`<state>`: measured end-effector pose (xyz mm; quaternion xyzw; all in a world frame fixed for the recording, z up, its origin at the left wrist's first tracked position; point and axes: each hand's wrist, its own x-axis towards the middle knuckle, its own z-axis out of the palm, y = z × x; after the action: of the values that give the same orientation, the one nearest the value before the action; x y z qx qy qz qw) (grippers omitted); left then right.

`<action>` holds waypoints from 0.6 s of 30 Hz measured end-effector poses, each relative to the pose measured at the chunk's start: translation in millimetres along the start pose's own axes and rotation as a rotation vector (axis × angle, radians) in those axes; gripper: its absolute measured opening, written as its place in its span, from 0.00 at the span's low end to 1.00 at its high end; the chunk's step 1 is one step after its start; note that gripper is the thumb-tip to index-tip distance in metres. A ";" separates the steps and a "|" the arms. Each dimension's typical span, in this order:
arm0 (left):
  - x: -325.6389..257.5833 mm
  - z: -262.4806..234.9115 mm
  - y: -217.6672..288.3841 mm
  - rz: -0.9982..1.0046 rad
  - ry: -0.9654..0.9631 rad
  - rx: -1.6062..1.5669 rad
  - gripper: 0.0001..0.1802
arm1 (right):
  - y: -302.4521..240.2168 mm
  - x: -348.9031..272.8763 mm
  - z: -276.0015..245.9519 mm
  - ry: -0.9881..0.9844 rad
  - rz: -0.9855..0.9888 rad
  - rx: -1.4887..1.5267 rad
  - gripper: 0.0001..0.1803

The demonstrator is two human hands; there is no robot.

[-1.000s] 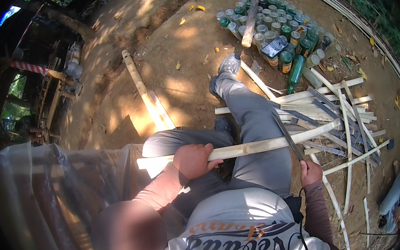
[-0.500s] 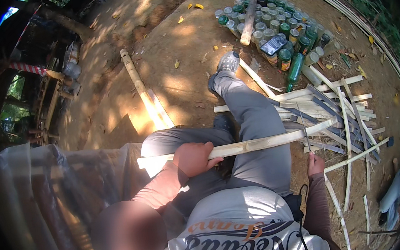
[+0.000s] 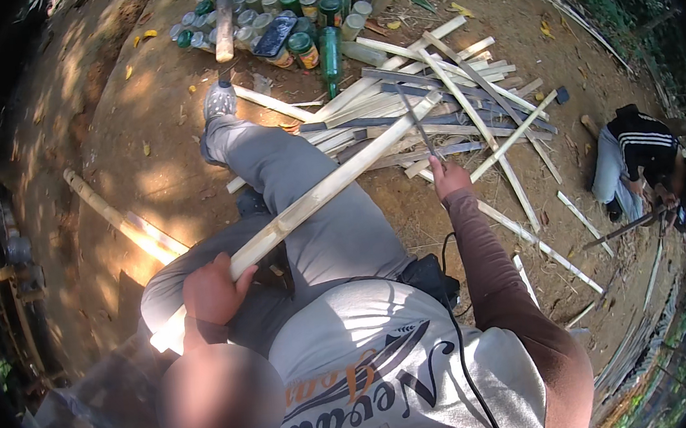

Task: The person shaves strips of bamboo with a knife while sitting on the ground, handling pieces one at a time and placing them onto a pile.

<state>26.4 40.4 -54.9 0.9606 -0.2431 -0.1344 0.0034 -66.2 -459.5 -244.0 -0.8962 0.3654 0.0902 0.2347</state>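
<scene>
My left hand [image 3: 212,291] is closed around the near end of a long pale bamboo strip [image 3: 332,184]. The strip slants across my legs, its far end up to the right. In my right hand [image 3: 449,177] is a knife, gripped at a handle mostly hidden by the fingers. Its thin dark blade [image 3: 414,116] points away from me, beside the strip's far end; whether blade and strip touch I cannot tell. Beyond the blade, a loose pile of bamboo strips [image 3: 398,97], pale and dark, lies crisscrossed on the ground.
Many upturned bottles [image 3: 290,3] stand in the far middle, with a log [image 3: 224,27] and a dark phone-like object [image 3: 276,35] on top. A split bamboo pole [image 3: 116,213] lies at left. Another person [image 3: 643,152] crouches at far right. Clear plastic sheeting [image 3: 89,412] hangs lower left.
My view has swung to the right, so the bottles and pile sit further left and the other person shows more fully. Both hands keep their hold on strip and knife.
</scene>
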 end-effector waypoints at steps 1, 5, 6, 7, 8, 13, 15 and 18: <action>-1.2 0.4 0.4 -0.015 -0.012 0.006 0.28 | -18.6 -15.8 -6.3 -0.079 -0.111 -0.037 0.43; 0.3 -4.1 2.1 0.008 -0.025 0.019 0.27 | -27.0 -38.3 -0.5 -0.170 -0.186 0.019 0.44; 2.1 -3.9 2.8 0.020 -0.026 0.022 0.27 | -16.7 -30.3 9.3 -0.140 -0.133 0.066 0.45; 5.1 -3.2 2.3 0.027 -0.023 0.027 0.27 | 5.5 -10.8 14.4 -0.087 -0.016 0.101 0.46; 2.7 -2.2 0.8 0.027 -0.017 0.009 0.27 | 11.1 -2.7 14.3 -0.059 0.039 0.125 0.45; -5.4 0.5 -6.3 0.004 -0.005 -0.023 0.27 | -24.5 -27.8 22.1 -0.106 -0.188 0.046 0.41; -6.1 -2.3 -5.8 0.003 -0.019 -0.021 0.27 | -30.7 -34.1 22.8 -0.130 -0.330 0.024 0.39; 2.7 -2.9 2.8 0.024 0.010 -0.020 0.27 | 14.0 11.4 30.8 -0.142 -0.147 0.147 0.41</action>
<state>28.2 36.5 -52.6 0.9583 -0.2530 -0.1321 0.0156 -67.4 -460.2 -279.7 -0.8924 0.2867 0.1089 0.3310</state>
